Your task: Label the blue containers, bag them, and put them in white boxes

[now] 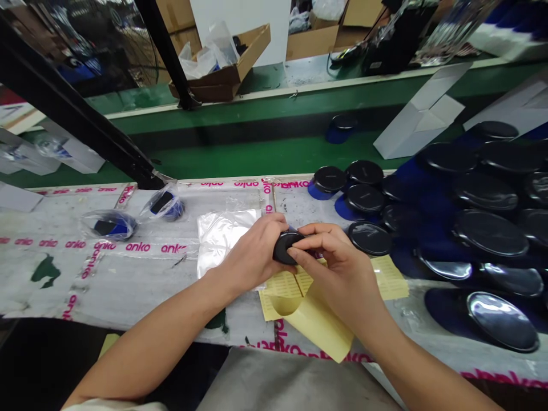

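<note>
Between my two hands, above the front part of the table, is a dark oval-topped piece (286, 248). My left hand (253, 251) is wrapped round its left side. The thumb and fingers of my right hand (338, 262) press on its top and right edge. Yellow label sheets (317, 325) lie under my hands, one of them curled up at the front. Just left of the piece, partly behind my left hand, is a stack of clear plastic bags (222, 228). Blue pieces with glossy black oval tops (491, 233) stand crowded on the right.
Two bagged blue pieces (112, 226) lie on the left of the wrapped table (141, 279). Behind runs a green conveyor (257, 149) with an open white box (419, 123) and one blue piece (341, 128). A slanted black post (85, 103) rises at the left.
</note>
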Demonstrator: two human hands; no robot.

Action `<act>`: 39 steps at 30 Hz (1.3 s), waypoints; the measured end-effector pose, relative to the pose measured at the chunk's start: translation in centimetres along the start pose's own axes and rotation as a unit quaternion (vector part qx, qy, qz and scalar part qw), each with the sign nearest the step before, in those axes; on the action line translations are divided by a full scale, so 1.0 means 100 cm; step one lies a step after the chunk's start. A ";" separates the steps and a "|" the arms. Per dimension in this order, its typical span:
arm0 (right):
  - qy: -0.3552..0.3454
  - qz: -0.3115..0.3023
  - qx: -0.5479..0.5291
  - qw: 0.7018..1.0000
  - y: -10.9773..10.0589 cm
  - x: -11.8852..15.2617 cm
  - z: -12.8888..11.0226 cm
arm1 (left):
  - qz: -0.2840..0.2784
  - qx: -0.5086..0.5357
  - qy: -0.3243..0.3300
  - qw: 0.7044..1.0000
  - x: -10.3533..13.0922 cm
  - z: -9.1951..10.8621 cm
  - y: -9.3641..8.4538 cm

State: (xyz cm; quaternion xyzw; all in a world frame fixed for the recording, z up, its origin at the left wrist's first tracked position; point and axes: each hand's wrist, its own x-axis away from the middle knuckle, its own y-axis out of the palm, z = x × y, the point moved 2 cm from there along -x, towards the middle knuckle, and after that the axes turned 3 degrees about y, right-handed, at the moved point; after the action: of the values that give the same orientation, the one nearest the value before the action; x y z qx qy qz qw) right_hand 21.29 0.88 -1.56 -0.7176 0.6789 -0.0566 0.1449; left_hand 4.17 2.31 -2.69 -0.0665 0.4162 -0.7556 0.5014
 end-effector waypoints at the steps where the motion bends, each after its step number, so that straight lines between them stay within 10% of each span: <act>1: 0.001 -0.005 -0.001 1.000 -0.001 0.000 -0.001 | 0.000 0.002 -0.006 1.000 0.000 0.000 0.000; 13: 0.055 -0.032 0.001 0.998 0.001 0.005 -0.005 | 0.005 0.019 -0.028 0.999 -0.001 0.001 0.000; 39: -0.075 0.031 0.108 0.991 0.008 0.009 -0.004 | 0.020 -0.014 0.034 0.999 0.000 0.001 0.001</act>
State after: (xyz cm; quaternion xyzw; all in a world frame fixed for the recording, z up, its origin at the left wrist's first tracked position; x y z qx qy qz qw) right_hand 20.51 -0.14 -1.47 -0.6788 0.6776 -0.0714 0.2737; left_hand 4.29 2.26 -2.65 -0.0392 0.4450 -0.7412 0.5010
